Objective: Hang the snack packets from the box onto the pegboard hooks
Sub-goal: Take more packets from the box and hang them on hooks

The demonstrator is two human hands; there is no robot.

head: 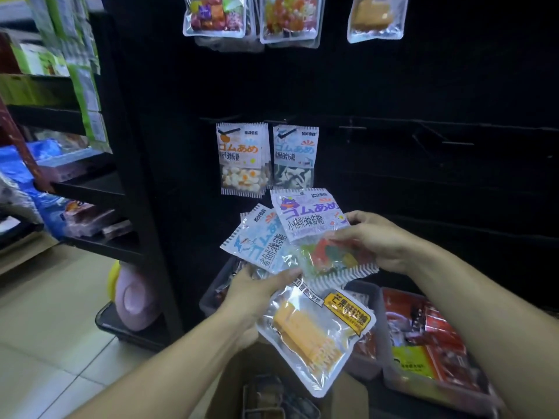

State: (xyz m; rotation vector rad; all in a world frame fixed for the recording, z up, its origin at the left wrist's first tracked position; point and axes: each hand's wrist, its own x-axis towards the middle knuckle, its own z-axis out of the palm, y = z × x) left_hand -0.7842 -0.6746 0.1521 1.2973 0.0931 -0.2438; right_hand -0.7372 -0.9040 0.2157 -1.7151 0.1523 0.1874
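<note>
My left hand [257,293] grips a fanned bunch of snack packets: blue shark gummy packets [257,240] and a clear mango candy packet [317,331] hanging below. My right hand [381,240] pinches a purple bear gummy packet [314,225] by its right side, held over the bunch. On the black pegboard [423,95], an orange-print gummy packet [240,158] and a blue-print gummy packet [295,157] hang side by side on hooks. Bare hooks [456,143] stick out to their right. The cardboard box [233,376] sits below my arms.
Clear candy bags [217,16] hang along the top of the board. Grey bins of red packets [429,343] stand at the lower right. A black shelf unit [90,189] with goods is at the left, a pink object [136,297] at its foot on the tiled floor.
</note>
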